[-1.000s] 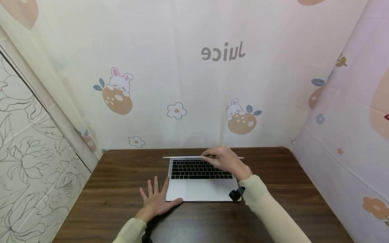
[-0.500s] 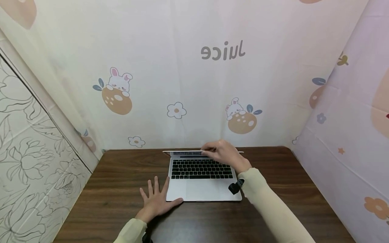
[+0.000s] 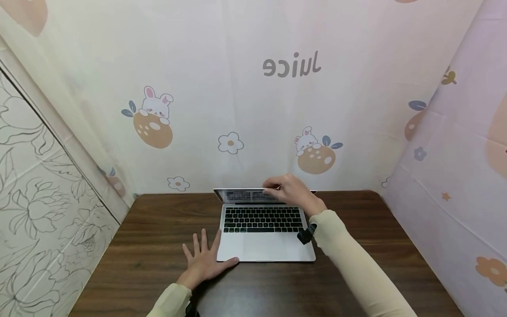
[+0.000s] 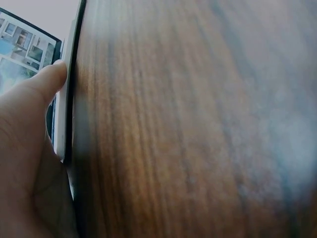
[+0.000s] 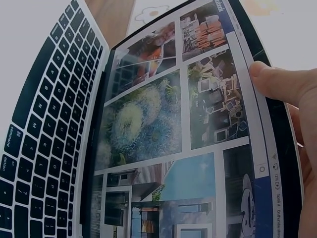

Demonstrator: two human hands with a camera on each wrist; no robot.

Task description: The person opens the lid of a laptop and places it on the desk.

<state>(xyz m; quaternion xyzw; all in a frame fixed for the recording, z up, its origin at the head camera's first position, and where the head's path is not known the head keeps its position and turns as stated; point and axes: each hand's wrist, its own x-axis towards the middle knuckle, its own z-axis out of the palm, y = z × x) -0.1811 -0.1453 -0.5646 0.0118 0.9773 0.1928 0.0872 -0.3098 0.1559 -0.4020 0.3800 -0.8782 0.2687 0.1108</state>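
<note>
A silver laptop with black keys stands on the table, its lid tilted up and its screen lit with several pictures. My right hand pinches the lid's top edge; in the right wrist view the thumb lies on the screen's dark border and the fingers are behind, mostly hidden. My left hand is spread at the laptop's front left corner. Its thumb touches the laptop's front edge, while the other fingers lie on the table beside the left side.
The brown wooden table reaches back to a pale printed curtain. More printed cloth hangs at the right, and a flower-patterned panel stands at the left. A small black device is strapped at the right wrist.
My right hand has moved up and back with the lid, so the laptop has opened wider and its screen has come into view. The left hand has stayed in place.
</note>
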